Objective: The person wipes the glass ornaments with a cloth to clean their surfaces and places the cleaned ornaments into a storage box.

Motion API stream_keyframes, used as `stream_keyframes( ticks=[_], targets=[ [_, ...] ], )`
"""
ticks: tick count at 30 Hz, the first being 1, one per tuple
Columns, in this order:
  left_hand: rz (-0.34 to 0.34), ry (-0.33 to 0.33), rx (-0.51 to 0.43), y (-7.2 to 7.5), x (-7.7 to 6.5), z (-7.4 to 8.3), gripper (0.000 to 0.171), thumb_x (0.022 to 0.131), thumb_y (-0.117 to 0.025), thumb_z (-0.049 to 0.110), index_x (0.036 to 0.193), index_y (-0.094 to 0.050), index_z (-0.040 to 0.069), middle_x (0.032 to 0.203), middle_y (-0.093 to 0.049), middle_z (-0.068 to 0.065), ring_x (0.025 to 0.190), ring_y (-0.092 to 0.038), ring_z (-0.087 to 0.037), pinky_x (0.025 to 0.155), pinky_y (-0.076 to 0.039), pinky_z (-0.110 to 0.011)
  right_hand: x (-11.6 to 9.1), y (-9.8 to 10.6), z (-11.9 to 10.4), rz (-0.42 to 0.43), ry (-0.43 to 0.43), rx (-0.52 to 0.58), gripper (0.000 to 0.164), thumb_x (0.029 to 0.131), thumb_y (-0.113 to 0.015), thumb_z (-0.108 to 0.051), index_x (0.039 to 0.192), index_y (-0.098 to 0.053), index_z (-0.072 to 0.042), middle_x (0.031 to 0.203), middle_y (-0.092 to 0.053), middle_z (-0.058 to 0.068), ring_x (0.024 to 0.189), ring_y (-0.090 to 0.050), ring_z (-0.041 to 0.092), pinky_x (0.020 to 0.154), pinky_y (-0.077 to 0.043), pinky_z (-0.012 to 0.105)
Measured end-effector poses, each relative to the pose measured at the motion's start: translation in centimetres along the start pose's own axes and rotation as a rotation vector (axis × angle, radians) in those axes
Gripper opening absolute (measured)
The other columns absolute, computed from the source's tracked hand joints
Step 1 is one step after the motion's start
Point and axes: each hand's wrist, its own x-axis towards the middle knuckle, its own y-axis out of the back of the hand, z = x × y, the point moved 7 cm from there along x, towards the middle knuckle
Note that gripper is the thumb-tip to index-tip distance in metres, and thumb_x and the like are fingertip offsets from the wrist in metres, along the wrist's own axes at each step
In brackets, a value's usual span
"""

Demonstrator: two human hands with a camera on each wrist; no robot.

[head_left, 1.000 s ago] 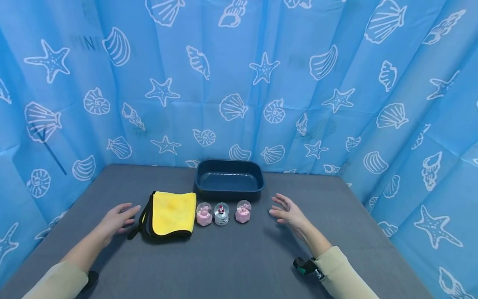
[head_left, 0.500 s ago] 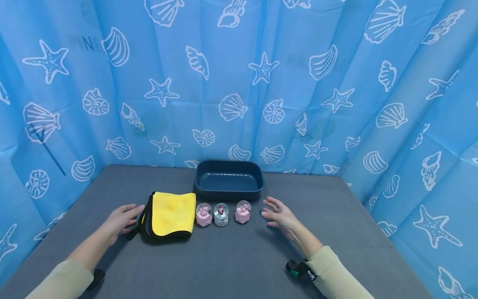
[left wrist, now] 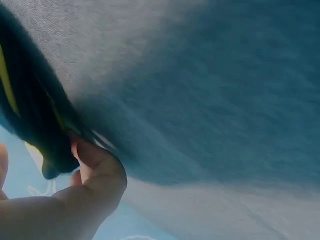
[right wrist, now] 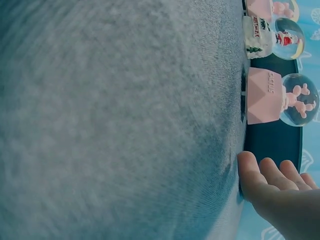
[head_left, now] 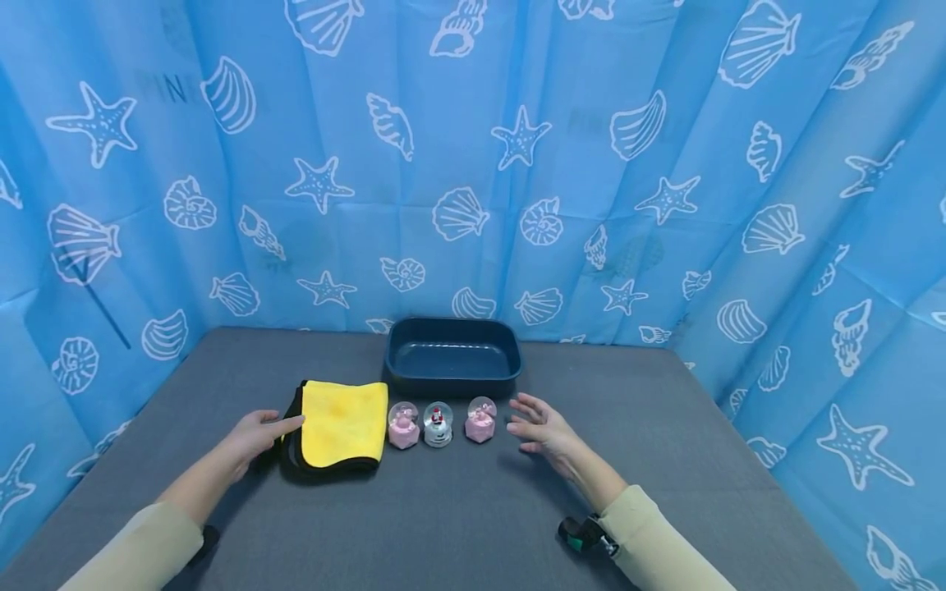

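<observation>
Blue seashell curtain (head_left: 458,164) behind a grey counter (head_left: 414,525)
A dark blue tray (head_left: 454,361) stands near the curtain; in front, the leftmost pink-based globe (head_left: 403,425) sits just beside a white-based globe (head_left: 438,425).

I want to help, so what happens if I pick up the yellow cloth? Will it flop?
The yellow cloth would probably flop, as it lies folded in soft-looking layers; lifted by one corner, it may unfold. It's likely light, looking like just fabric with black edging. It probably won't roll, since it lies flat on the table.
</observation>
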Motion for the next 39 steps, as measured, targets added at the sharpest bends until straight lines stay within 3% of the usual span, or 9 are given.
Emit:
stream_keyframes(
  ticks=[6, 12, 18, 21, 26, 28, 33, 36, 39],
  targets=[
    [0.046, -0.027, 0.057, -0.9, 0.7, 0.4, 0.095, 0.092, -0.06, 0.046, 0.139, -0.014, -0.024, 0.141, -0.018, -0.043, 0.131, -0.022, -0.055, 0.106, -0.028, -0.06, 0.2, -0.2, 0.3, -0.004, 0.0, -0.006, 0.072, 0.093, -0.065, -0.013, 0.151, -0.024, -0.002, 0.152, -0.032, 0.022, 0.135, -0.036, 0.04, 0.099, -0.04, 0.057],
    [0.065, 0.002, 0.067, -1.2, 1.0, 0.5, 0.096, 0.091, -0.062, 0.041, 0.137, -0.013, -0.027, 0.139, -0.019, -0.044, 0.13, -0.024, -0.055, 0.107, -0.029, -0.058, 0.4, -0.5, 0.6, 0.011, 0.004, -0.018, 0.07, 0.093, -0.065, -0.013, 0.15, -0.026, -0.002, 0.151, -0.035, 0.021, 0.133, -0.04, 0.04, 0.098, -0.042, 0.056],
    [0.096, -0.028, 0.049, -1.4, 1.1, 0.7, 0.081, 0.09, -0.066, 0.032, 0.131, -0.026, -0.025, 0.124, -0.039, -0.04, 0.109, -0.046, -0.045, 0.094, -0.043, -0.052, 0.5, -1.1, 0.7, -0.011, -0.002, -0.026, 0.07, 0.093, -0.064, -0.011, 0.15, -0.025, -0.001, 0.151, -0.034, 0.022, 0.136, -0.034, 0.041, 0.099, -0.04, 0.059],
    [0.108, -0.045, 0.036, -1.5, 1.0, 1.0, 0.077, 0.09, -0.066, 0.029, 0.131, -0.028, -0.025, 0.121, -0.042, -0.038, 0.106, -0.048, -0.043, 0.09, -0.045, -0.051, 0.5, -1.3, 0.6, -0.007, -0.007, -0.03, 0.07, 0.093, -0.065, -0.011, 0.15, -0.026, -0.001, 0.151, -0.035, 0.021, 0.137, -0.033, 0.04, 0.1, -0.039, 0.058],
    [0.073, -0.056, 0.011, -1.6, 1.3, 1.3, 0.082, 0.093, -0.063, 0.027, 0.14, -0.018, -0.023, 0.137, -0.028, -0.042, 0.124, -0.036, -0.051, 0.102, -0.036, -0.057, 0.5, -1.6, 0.5, 0.002, -0.011, -0.029, 0.07, 0.092, -0.067, -0.011, 0.149, -0.028, -0.001, 0.15, -0.036, 0.022, 0.136, -0.034, 0.041, 0.098, -0.042, 0.056],
    [0.059, -0.061, -0.006, -1.5, 1.5, 1.4, 0.082, 0.093, -0.062, 0.025, 0.141, -0.016, -0.022, 0.139, -0.028, -0.041, 0.125, -0.037, -0.051, 0.101, -0.037, -0.056, 0.7, -1.7, 0.4, 0.0, -0.014, -0.024, 0.07, 0.092, -0.068, -0.011, 0.149, -0.028, -0.001, 0.15, -0.036, 0.022, 0.136, -0.035, 0.04, 0.098, -0.042, 0.055],
    [0.017, -0.088, -0.045, -1.5, 1.5, 1.7, 0.07, 0.093, -0.06, 0.022, 0.141, -0.027, -0.017, 0.119, -0.052, -0.03, 0.096, -0.06, -0.032, 0.082, -0.052, -0.04, 1.0, -1.8, 0.3, -0.004, -0.009, -0.028, 0.071, 0.091, -0.068, -0.011, 0.149, -0.028, -0.001, 0.149, -0.037, 0.021, 0.136, -0.036, 0.039, 0.098, -0.042, 0.055],
    [-0.023, -0.119, -0.047, -1.7, 1.3, 2.0, 0.063, 0.093, -0.058, 0.023, 0.137, -0.032, -0.014, 0.108, -0.058, -0.021, 0.084, -0.061, -0.022, 0.074, -0.052, -0.034, 1.3, -1.9, 0.5, -0.015, -0.012, -0.039, 0.073, 0.091, -0.068, -0.011, 0.15, -0.027, -0.002, 0.15, -0.036, 0.021, 0.136, -0.035, 0.039, 0.098, -0.042, 0.054],
    [-0.044, -0.154, -0.025, -1.9, 0.9, 2.5, 0.059, 0.093, -0.055, 0.024, 0.135, -0.034, -0.013, 0.107, -0.058, -0.018, 0.083, -0.059, -0.021, 0.073, -0.049, -0.033, 1.6, -2.1, 0.6, -0.038, -0.023, -0.043, 0.075, 0.091, -0.067, -0.011, 0.151, -0.024, -0.002, 0.152, -0.034, 0.021, 0.137, -0.035, 0.038, 0.095, -0.044, 0.049]
  ],
)
